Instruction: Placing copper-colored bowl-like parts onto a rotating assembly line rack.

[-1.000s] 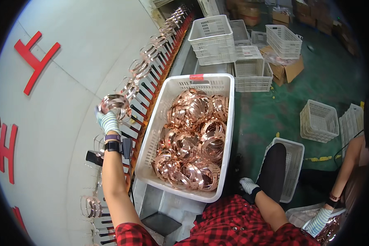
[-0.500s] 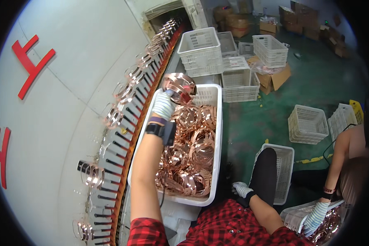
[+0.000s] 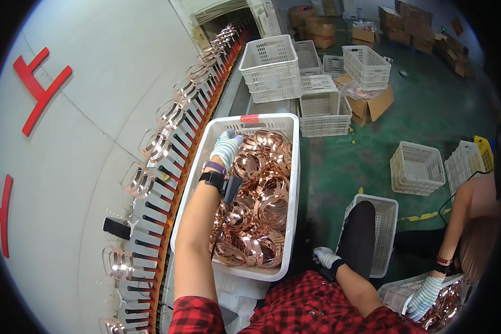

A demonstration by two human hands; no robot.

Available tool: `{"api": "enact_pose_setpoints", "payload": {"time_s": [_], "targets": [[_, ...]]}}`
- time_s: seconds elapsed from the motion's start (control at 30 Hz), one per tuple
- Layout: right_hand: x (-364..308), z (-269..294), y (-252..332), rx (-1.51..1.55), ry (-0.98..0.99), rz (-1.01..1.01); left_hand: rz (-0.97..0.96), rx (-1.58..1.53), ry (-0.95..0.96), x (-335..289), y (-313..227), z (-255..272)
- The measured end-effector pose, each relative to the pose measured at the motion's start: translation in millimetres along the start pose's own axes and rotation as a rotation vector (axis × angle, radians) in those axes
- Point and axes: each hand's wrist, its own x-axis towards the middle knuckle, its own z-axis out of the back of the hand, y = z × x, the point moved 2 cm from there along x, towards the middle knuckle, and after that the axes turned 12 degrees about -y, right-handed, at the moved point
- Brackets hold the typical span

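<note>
My left hand (image 3: 226,149), in a white-striped glove, reaches over the far left part of a white plastic crate (image 3: 294,183). Shiny copper-coloured metal ring frames (image 3: 273,209) fill this crate in a loose heap. The fingers are partly apart at the heap's edge, and I see no frame lifted in them. A dark device (image 3: 231,189) is strapped at my left wrist. My right hand (image 3: 327,256), gloved alike, rests beside my dark-trousered leg with loose fingers, holding nothing visible.
Left of the crate runs a conveyor (image 3: 170,222) of black-tipped pegs carrying more ring frames (image 3: 139,181) along the pale wall. White crates (image 3: 270,67) stack beyond. A co-worker's gloved hand (image 3: 426,298) reaches into another crate at lower right. A lower white crate (image 3: 388,239) stands beside my leg.
My left hand held a ring frame above the crate's far end; it has come lower, and the frame is no longer raised. Frames on the conveyor have shifted nearer. My right hand stays about still.
</note>
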Motion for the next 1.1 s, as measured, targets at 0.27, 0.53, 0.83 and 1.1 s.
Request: {"api": "enact_pose_setpoints", "payload": {"time_s": [0.27, 0.53, 0.83, 1.1], "targets": [[12.0, 26.5, 37.4, 0.047, 0.017, -0.060, -0.044, 0.146, 0.101, -27.7, -31.2, -2.4], [39.4, 52.5, 71.0, 0.022, 0.107, -0.036, 0.292, -0.639, -0.406, -92.6, -30.1, 97.4], [64.6, 68.9, 92.4, -0.096, 0.159, -0.019, 0.424, -0.794, -0.642, -104.8, -25.1, 191.3], [71.4, 88.2, 134.2, -0.048, 0.096, -0.020, 0.541, -0.709, -0.553, 1.8, -23.4, 206.1]]}}
